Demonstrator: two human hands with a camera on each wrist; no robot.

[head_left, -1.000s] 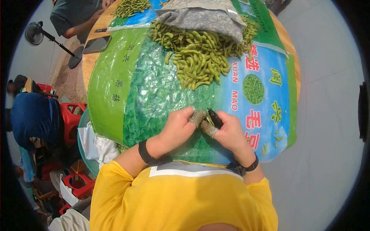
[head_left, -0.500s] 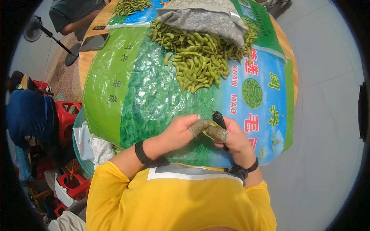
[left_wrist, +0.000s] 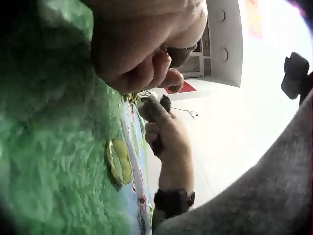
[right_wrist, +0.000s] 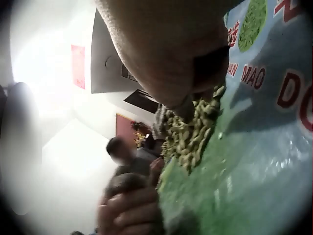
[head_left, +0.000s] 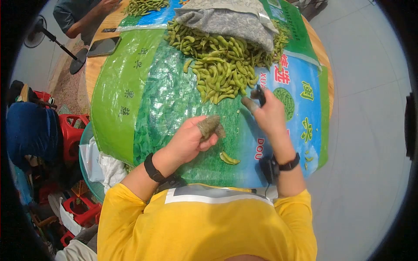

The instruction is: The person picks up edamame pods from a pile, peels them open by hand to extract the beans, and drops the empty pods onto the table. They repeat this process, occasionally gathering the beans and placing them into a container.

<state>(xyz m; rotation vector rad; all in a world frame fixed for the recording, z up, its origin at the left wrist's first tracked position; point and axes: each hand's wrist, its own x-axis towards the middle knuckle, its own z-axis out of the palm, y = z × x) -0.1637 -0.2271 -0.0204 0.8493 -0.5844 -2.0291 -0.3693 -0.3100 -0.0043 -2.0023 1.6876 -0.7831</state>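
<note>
My right hand grips a slim black tool, its tip hidden from view, with the covered thumb at the near right edge of the green soybean pods. Knitted grey-brown covers wrap its thumb and my left hand's thumb and forefinger. Over the green sheet, my left hand has its fingers curled in; the palm is hidden and nothing shows in it. Just right of it lies a slit-open pod, which the left wrist view shows gaping along its side.
A printed plastic sheet covers the round wooden table. Grey cloth lies over the pods' far side. A phone is at the left edge, with a smaller pod pile beyond. Another person sits there. A green basket stands at lower left.
The hands have parted. My right hand has gone forward to the pods with the black tool, while my left has shifted slightly left. The opened pod now lies on the sheet.
</note>
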